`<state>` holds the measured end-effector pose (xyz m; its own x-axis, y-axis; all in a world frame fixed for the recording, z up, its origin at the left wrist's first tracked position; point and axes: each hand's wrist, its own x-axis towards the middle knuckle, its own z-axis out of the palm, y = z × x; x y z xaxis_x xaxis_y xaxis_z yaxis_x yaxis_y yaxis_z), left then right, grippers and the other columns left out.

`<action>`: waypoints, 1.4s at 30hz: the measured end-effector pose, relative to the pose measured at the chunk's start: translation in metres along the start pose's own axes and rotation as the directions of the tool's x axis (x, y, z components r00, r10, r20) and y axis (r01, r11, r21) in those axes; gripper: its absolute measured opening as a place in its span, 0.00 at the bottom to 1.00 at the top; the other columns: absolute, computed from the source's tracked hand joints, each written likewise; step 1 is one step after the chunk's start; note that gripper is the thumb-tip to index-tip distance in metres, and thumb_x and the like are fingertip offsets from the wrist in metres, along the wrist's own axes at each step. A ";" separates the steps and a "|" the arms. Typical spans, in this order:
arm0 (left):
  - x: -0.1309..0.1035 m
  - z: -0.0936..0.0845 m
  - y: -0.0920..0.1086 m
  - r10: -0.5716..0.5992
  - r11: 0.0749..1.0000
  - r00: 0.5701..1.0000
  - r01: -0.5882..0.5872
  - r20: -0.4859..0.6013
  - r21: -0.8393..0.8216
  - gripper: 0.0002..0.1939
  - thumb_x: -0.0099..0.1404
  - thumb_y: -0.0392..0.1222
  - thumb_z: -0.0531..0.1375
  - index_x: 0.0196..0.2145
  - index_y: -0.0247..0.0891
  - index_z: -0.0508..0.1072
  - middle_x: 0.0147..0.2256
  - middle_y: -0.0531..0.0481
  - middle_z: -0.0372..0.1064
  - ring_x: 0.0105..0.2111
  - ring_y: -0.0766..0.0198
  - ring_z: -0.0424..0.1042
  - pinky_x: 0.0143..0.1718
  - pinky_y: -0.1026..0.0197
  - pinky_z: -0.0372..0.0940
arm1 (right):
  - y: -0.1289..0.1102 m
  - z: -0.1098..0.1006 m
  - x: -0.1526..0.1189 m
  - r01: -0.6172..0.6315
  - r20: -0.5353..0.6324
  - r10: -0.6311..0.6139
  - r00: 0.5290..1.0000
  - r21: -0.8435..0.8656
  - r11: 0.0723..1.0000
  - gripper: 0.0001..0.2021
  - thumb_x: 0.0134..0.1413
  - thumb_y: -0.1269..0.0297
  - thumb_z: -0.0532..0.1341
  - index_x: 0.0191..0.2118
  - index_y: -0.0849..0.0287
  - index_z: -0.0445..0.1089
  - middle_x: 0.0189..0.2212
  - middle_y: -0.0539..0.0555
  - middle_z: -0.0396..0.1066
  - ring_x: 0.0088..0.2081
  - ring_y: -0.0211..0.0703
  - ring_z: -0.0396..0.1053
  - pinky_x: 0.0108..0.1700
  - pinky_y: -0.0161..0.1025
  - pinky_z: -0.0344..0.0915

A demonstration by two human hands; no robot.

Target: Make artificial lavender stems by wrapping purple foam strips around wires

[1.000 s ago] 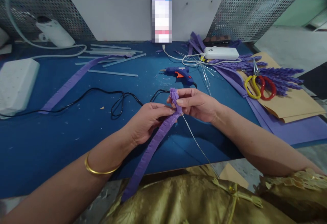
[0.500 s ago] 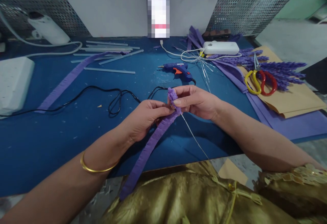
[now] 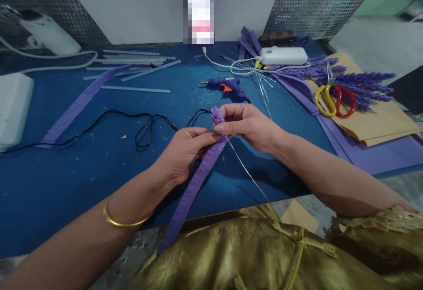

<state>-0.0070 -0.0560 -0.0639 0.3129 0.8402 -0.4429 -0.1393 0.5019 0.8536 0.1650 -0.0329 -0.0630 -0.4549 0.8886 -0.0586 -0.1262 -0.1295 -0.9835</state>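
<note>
My right hand [image 3: 248, 124] pinches a small purple fringed bud [image 3: 217, 115] wound on a thin silver wire [image 3: 246, 171] that trails down toward my lap. My left hand [image 3: 185, 149] holds the long purple fringed paper strip [image 3: 191, 188] just below the bud, fingers closed on it. The strip runs diagonally down off the near table edge. Both hands hover over the blue table [image 3: 66, 171].
A blue glue gun [image 3: 228, 85] with black cord [image 3: 142, 127] lies behind the hands. Scissors [image 3: 333, 100] sit on finished purple sprigs [image 3: 360, 88] and brown paper at right. A power bank [image 3: 283, 55], spare wires, glue sticks [image 3: 135, 89], another purple strip [image 3: 76, 105] and a phone [image 3: 198, 8] are farther back.
The view has tilted so everything sits a little higher and further left. My hands keep their grip; the right fingers have rolled slightly around the bud.
</note>
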 end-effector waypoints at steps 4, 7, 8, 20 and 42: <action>0.000 0.001 -0.002 0.032 0.999 0.999 -0.032 -0.022 -0.008 0.09 0.46 0.42 0.72 0.22 0.35 0.79 0.20 0.50 0.70 0.18 0.72 0.60 0.19 0.67 0.49 | 0.003 0.001 0.001 0.032 -0.010 -0.032 0.999 -0.015 0.999 0.11 0.47 0.66 0.69 0.27 0.60 0.66 0.23 0.45 0.63 0.26 0.33 0.59 0.30 0.33 0.57; 0.000 0.000 -0.002 0.044 0.999 0.999 -0.044 -0.030 0.001 0.08 0.45 0.40 0.71 0.22 0.34 0.79 0.19 0.51 0.68 0.18 0.72 0.60 0.19 0.67 0.49 | 0.005 0.003 0.001 0.034 -0.015 -0.034 0.999 -0.025 0.999 0.11 0.47 0.66 0.69 0.27 0.60 0.66 0.24 0.46 0.63 0.27 0.33 0.59 0.31 0.33 0.56; 0.000 -0.001 -0.001 0.049 0.999 0.998 -0.049 -0.029 0.008 0.08 0.45 0.40 0.71 0.21 0.34 0.78 0.18 0.52 0.67 0.18 0.72 0.59 0.18 0.67 0.49 | 0.005 0.003 0.001 0.030 -0.018 -0.030 0.999 -0.025 0.999 0.11 0.47 0.66 0.69 0.27 0.60 0.66 0.23 0.46 0.63 0.27 0.33 0.59 0.31 0.33 0.56; -0.002 -0.001 0.001 0.099 0.985 0.993 -0.089 -0.058 0.146 0.09 0.47 0.42 0.71 0.24 0.34 0.79 0.17 0.56 0.63 0.17 0.75 0.53 0.17 0.67 0.45 | 0.004 0.008 0.000 -0.026 -0.052 0.027 0.998 0.024 0.999 0.11 0.46 0.65 0.70 0.26 0.61 0.68 0.20 0.45 0.63 0.24 0.31 0.57 0.26 0.32 0.53; -0.002 0.003 0.000 0.003 1.000 1.000 -0.003 0.003 -0.028 0.07 0.48 0.36 0.73 0.26 0.34 0.81 0.20 0.53 0.72 0.19 0.73 0.66 0.22 0.70 0.60 | 0.004 0.003 0.004 -0.042 0.011 0.041 0.999 0.163 0.986 0.07 0.46 0.72 0.67 0.34 0.63 0.74 0.26 0.47 0.70 0.24 0.30 0.60 0.26 0.30 0.56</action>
<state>-0.0045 -0.0579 -0.0622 0.3151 0.8413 -0.4392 -0.1667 0.5046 0.8471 0.1598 -0.0314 -0.0670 -0.4697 0.8775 -0.0969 -0.2490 -0.2370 -0.9391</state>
